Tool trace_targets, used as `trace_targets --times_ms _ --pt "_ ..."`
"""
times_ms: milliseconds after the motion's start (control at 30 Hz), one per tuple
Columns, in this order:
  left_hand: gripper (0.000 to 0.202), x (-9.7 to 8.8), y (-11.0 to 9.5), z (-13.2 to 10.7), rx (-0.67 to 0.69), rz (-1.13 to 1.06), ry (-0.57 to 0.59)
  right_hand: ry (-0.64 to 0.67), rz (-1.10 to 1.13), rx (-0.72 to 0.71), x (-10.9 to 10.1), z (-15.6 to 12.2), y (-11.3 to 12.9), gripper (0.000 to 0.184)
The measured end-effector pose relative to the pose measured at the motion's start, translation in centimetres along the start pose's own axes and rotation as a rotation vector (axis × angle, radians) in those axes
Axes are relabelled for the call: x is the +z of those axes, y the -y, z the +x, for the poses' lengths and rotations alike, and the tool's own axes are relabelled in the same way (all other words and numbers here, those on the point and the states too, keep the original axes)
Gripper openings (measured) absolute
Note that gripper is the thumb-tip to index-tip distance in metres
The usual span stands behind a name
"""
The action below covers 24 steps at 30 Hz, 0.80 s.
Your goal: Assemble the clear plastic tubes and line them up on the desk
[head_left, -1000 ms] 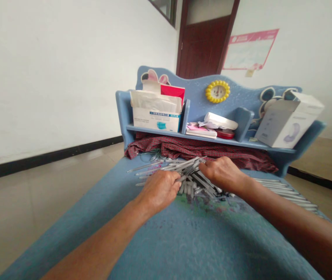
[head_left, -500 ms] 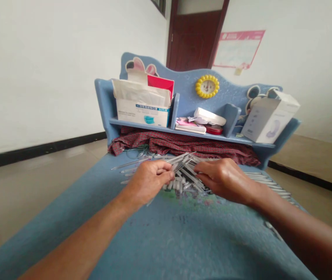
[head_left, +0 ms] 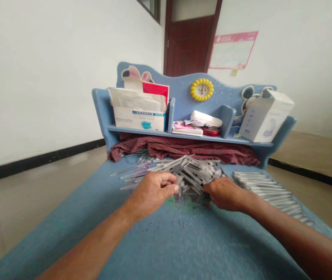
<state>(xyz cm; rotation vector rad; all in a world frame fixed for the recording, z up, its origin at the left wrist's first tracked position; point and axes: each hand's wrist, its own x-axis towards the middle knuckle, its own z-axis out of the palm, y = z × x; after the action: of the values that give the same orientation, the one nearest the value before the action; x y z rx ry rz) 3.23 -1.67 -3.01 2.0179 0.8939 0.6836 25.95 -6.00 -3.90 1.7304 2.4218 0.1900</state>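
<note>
A heap of clear and grey pen-like sticks [head_left: 192, 175] lies on the blue desk [head_left: 166, 241] between my two hands. My left hand [head_left: 157, 190] is at the heap's near left side, thumb and forefinger pinched together around a small clear, whitish piece [head_left: 179, 180] that looks like part of a pen. At the heap's right edge my right hand [head_left: 224, 192] is closed, its fingertips turned down against the sticks; what lies in them is hidden. Several more pen-like sticks [head_left: 129, 179] lie to the left of the heap, beside my left hand.
Right of my right hand, a row of similar sticks [head_left: 271, 194] lies side by side. Behind the heap are a bunched red checked cloth [head_left: 183, 147] and a shelf with a mask box [head_left: 137, 118], papers [head_left: 187, 129], a red tin [head_left: 211, 132] and a white box [head_left: 266, 116].
My right hand has drawn back from the heap's middle to its right edge, lower down. My left hand has shifted slightly right and down. The view has tilted a little.
</note>
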Motion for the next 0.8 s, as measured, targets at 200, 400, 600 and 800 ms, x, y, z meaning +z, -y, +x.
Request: trace_targets --times_ms 200,400,600,800 --pt "0.019 0.5 -0.4 -0.3 -0.006 0.020 0.059 -0.206 1.038 0.000 -1.6 -0.5 0.6 0.011" --pt "0.017 0.9 -0.7 -0.5 0.032 0.026 0.080 -0.244 1.837 -0.134 -1.7 0.0 2.4 0.023" --pt "0.014 1.0 -1.1 -0.6 0.031 0.004 0.108 -0.250 1.941 -0.141 -1.0 0.3 3.0 0.022" --pt "0.015 1.1 -1.4 -0.8 0.030 -0.007 0.139 -0.217 1.967 -0.154 -0.8 0.4 3.3 0.019"
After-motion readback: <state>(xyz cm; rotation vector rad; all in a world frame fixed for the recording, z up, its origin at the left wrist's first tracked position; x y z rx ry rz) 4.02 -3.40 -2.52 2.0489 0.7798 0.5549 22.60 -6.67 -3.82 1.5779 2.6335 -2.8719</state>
